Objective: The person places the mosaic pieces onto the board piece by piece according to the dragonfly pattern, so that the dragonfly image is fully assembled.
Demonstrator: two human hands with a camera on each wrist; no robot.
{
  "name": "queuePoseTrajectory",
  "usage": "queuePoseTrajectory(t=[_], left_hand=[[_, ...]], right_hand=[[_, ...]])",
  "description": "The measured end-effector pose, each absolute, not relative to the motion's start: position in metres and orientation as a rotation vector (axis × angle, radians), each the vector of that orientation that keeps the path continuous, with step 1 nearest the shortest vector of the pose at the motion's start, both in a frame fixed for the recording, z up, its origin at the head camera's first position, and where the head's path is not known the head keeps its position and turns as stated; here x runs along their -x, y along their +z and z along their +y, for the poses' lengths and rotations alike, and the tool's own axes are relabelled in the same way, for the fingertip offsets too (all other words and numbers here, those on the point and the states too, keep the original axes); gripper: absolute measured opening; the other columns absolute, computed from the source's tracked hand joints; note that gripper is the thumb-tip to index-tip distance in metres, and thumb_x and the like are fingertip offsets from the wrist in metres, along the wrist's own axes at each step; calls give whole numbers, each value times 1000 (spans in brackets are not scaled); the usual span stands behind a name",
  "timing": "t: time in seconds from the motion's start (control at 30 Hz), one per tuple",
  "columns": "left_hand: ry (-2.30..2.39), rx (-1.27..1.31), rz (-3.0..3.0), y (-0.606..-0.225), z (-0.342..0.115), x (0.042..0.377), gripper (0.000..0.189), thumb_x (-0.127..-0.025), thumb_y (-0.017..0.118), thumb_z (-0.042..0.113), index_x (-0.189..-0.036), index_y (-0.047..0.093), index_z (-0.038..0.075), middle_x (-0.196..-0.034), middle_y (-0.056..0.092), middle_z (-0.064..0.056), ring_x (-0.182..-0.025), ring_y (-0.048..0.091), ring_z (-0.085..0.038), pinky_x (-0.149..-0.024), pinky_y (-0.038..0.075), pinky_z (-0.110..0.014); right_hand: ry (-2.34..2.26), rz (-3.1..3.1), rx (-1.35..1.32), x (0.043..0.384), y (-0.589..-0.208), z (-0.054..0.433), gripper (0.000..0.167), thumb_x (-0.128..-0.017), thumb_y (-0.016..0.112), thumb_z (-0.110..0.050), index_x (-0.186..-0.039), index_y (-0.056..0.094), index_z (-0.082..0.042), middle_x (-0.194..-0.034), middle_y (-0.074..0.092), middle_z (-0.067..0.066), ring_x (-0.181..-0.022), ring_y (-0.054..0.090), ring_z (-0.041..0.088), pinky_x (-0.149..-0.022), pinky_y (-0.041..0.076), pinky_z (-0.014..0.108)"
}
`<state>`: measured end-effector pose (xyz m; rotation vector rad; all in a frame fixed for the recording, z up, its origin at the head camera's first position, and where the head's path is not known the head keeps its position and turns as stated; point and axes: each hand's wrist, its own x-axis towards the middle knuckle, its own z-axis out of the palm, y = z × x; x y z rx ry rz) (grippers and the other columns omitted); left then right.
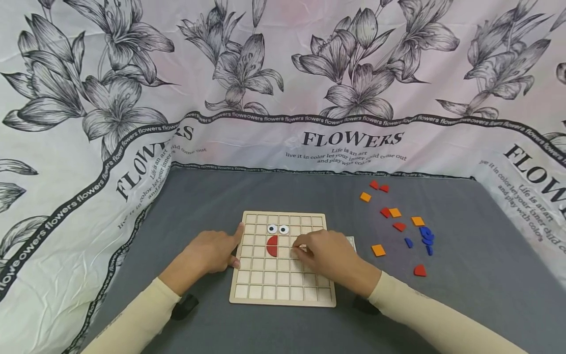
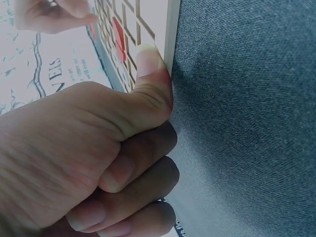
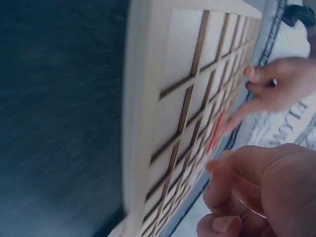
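A wooden grid board (image 1: pixel 283 292) lies on the grey cloth. Two googly eyes (image 1: pixel 277 229) sit side by side in its upper cells, and a red half-circle piece (image 1: pixel 272 246) lies below them. My left hand (image 1: pixel 208 251) rests at the board's left edge, index finger straight against it. In the left wrist view its thumb (image 2: pixel 150 66) presses on the rim and the other fingers curl beneath. My right hand (image 1: pixel 329 251) is over the grid, right of the red piece, thumb and fingertips drawn together. I cannot tell whether anything is between them.
Scattered right of the board are several orange squares (image 1: pixel 378 250), red pieces (image 1: pixel 420 270) and blue pieces (image 1: pixel 427 235). A pale gridded edge (image 1: pixel 351 241) shows beyond the right hand. A flower-printed cloth (image 1: pixel 283 142) hangs behind the grey surface.
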<state>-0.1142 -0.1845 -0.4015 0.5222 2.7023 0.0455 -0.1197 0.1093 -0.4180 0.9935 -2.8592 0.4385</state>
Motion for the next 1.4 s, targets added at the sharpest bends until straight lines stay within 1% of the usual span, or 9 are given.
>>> queuePoseTrajectory(t=[0.1,0.2,0.5,0.63,0.73,0.87,0.97,1.13,1.4], left_hand=[[47,-529,2705,-401,-185,114,94,-94,79,38,-165,32,0,-81,67,-10,-76,58,-23,-71,50,-44],[51,-530,2708,-401,-185,113,94,-94,79,38,-165,32,-1,-80,66,-10,-74,57,-23,-70,50,-43],[66,-542,2714,-400,-184,112,93,-94,79,37,-164,33,-2,-80,65,-10,-74,56,-22,-69,49,-43],[57,-539,2709,-399,-185,111,93,-94,79,38,-165,33,-1,-76,63,-8,-73,56,-22,-68,48,-41],[62,-546,2711,-399,-185,111,93,-94,79,38,-165,32,-1,-73,60,-7,-71,55,-22,-66,46,-41],[69,-555,2715,-399,-185,111,93,-93,80,37,-164,33,-1,-76,62,-8,-72,55,-22,-66,47,-41],[59,-547,2709,-400,-185,111,93,-94,80,37,-164,33,-2,-81,66,-10,-74,56,-23,-68,48,-42],[52,-546,2711,-400,-186,111,93,-94,80,37,-164,33,-2,-85,68,-12,-75,56,-22,-69,48,-42],[58,-568,2721,-401,-186,111,93,-94,79,38,-164,34,-2,-72,60,-6,-68,53,-21,-64,46,-40]], right_hand=[[517,-2913,-898,120,-413,129,9,-99,77,-32,-101,82,-26,-59,51,-19,-50,44,0,-42,35,25],[578,-2929,-798,124,-407,152,11,-101,75,-33,-104,82,-25,-60,52,-20,-48,43,1,-42,37,26],[576,-2910,-520,145,-390,235,18,-104,71,-28,-113,81,-17,-81,68,-7,-57,52,9,-45,41,30],[548,-2930,-420,151,-395,269,24,-103,72,-27,-121,78,-12,-97,72,4,-72,61,17,-50,46,33],[508,-2968,-356,153,-399,289,33,-101,74,-24,-128,74,-7,-110,73,13,-88,68,27,-59,54,42],[455,-3039,-326,152,-405,307,36,-100,73,-13,-134,70,-1,-126,69,24,-100,68,37,-68,58,51],[417,-3056,-352,150,-408,313,32,-100,69,-4,-132,73,-5,-131,68,25,-105,67,41,-68,58,53],[311,-2999,-484,150,-412,316,36,-97,66,5,-126,78,-12,-125,73,20,-111,67,43,-80,57,62],[124,-2916,-610,153,-420,319,34,-89,78,4,-121,80,-10,-110,73,13,-100,68,40,-79,57,61]])
